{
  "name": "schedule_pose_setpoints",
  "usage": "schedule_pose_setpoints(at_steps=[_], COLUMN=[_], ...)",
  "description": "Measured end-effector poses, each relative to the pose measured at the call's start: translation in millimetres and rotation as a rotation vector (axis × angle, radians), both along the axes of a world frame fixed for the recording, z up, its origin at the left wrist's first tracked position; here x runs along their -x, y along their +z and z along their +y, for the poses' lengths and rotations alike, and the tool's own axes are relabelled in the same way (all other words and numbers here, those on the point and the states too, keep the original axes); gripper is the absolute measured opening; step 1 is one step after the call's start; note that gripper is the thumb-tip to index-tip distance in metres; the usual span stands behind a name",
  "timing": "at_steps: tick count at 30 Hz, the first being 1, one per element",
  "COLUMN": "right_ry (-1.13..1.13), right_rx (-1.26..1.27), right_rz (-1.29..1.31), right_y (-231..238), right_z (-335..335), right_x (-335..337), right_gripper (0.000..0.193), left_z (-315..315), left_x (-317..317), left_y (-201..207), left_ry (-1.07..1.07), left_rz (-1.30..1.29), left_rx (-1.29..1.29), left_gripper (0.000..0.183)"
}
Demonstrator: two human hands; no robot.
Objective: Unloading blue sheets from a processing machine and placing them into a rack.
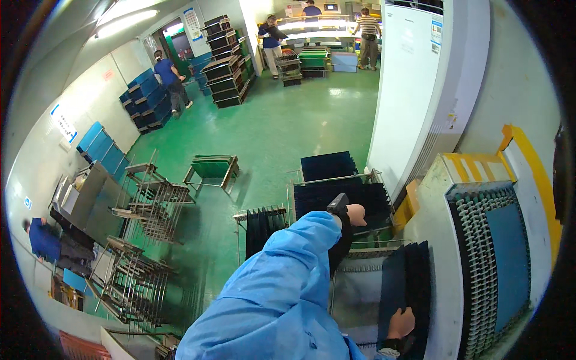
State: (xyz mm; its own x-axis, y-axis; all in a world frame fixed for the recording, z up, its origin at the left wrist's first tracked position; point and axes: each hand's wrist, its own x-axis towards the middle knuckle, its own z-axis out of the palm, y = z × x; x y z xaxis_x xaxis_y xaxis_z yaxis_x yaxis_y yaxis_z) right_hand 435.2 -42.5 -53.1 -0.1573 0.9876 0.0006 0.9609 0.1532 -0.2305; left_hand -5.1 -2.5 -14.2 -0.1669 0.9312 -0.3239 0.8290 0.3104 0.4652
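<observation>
My left arm, in a loose blue sleeve with a dark band and a small black device at the wrist, stretches forward. My left hand (355, 215) is over a wire rack of dark panels (373, 195); its fingers are mostly hidden. Lower down, my right hand (401, 324) has its fingers curled at the upright dark panels (409, 282), on the right side of a metal rack (355, 294). They appear to grip a panel edge. The left part of that rack shows slotted rails and a pale surface.
On the right stands a machine (489, 258) with slotted rows and a blue panel. Beyond it rises a tall white cabinet (405, 78). Another rack of dark panels (262, 231), stacked metal racks (135, 288) and a rack with green sheets (213, 170) stand to the left. Several people work farther off.
</observation>
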Motion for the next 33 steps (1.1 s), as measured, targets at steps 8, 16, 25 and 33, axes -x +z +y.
schedule_pose_setpoints(at_steps=[8,16,25,33], right_ry=[0.004,-0.005,0.000,-0.021], right_rx=[-0.038,-0.034,-0.031,-0.023], right_rz=[0.007,-0.011,-0.017,-0.013], right_y=[-12,-21,-17,-15], right_z=[3,7,6,6], right_x=[-6,-10,-10,-11], right_gripper=[0.022,0.022,0.023,0.024], left_z=[5,5,4,3], left_x=[-1,1,-6,-10], left_y=[-9,-9,2,1], left_ry=[-0.019,-0.061,-0.056,0.006], left_rz=[0.046,0.060,0.053,0.015], left_rx=[-0.008,-0.055,0.017,-0.027], left_gripper=[0.041,0.041,0.038,0.040])
